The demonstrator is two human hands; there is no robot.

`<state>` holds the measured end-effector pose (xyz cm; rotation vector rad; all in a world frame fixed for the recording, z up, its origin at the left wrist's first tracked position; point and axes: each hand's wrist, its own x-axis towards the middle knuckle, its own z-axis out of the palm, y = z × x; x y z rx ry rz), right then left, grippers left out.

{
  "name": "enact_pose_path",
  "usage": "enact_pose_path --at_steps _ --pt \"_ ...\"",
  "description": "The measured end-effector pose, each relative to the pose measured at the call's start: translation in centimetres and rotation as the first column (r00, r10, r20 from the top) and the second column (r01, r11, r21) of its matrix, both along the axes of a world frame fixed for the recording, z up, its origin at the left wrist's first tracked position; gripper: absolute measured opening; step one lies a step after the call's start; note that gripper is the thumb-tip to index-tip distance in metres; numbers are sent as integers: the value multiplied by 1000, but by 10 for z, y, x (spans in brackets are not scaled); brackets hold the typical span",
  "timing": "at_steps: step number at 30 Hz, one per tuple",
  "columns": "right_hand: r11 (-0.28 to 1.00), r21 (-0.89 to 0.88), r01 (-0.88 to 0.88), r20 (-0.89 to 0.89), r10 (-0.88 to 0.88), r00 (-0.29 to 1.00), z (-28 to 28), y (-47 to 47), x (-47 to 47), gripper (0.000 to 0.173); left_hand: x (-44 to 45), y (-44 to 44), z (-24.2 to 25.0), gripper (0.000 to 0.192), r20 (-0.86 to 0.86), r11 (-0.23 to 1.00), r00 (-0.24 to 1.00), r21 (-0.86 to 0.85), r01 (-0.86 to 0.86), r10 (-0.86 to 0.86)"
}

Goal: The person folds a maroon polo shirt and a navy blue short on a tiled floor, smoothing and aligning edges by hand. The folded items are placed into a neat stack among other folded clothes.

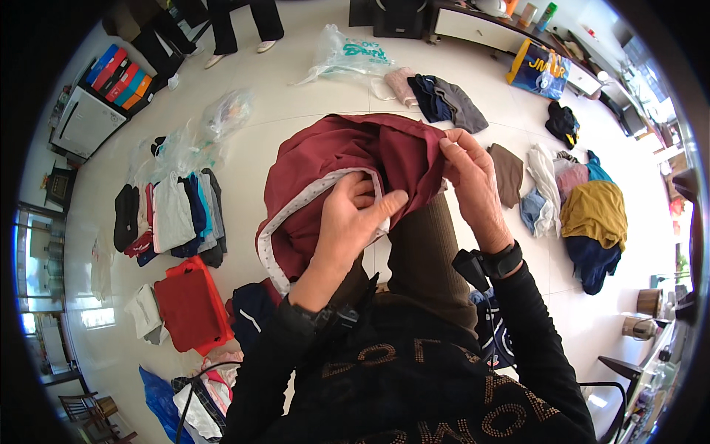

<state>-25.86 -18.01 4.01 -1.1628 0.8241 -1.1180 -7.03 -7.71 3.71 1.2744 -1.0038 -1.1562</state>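
A maroon garment (327, 144) with a white dotted trim band is bunched over my lap, held up by both hands. My left hand (358, 216) reaches into its opening, the fingers curled at the trimmed edge and the thumb pointing right. At the garment's right edge, my right hand (471, 172) pinches the cloth between thumb and fingers. Beneath it show my legs in brown corduroy trousers (424, 255). Folded clothes (175, 211) stand in a row at left, with a folded red cloth (188, 311) nearer me.
Right of me lie a folded brown cloth (503, 175) and a heap with a mustard garment (596, 213). Ahead are folded dark trousers (432, 100), a plastic bag (346, 55) and a blue shopping bag (535, 72). A person's legs (222, 28) stand at the upper left.
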Motion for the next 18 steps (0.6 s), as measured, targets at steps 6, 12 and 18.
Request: enact_pose_path --at_steps 6,12,18 --pt "973 226 47 436 -144 888 -18 -22 -16 16 9 -16 -10 13 -569 993 816 112 -41 98" --pt "923 370 -109 350 -30 936 -27 -31 -41 35 54 24 16 44 -868 997 491 50 -55 71" --pt "957 -5 -291 -232 282 931 -18 -6 -39 33 10 55 -4 60 -864 973 481 215 81 151"
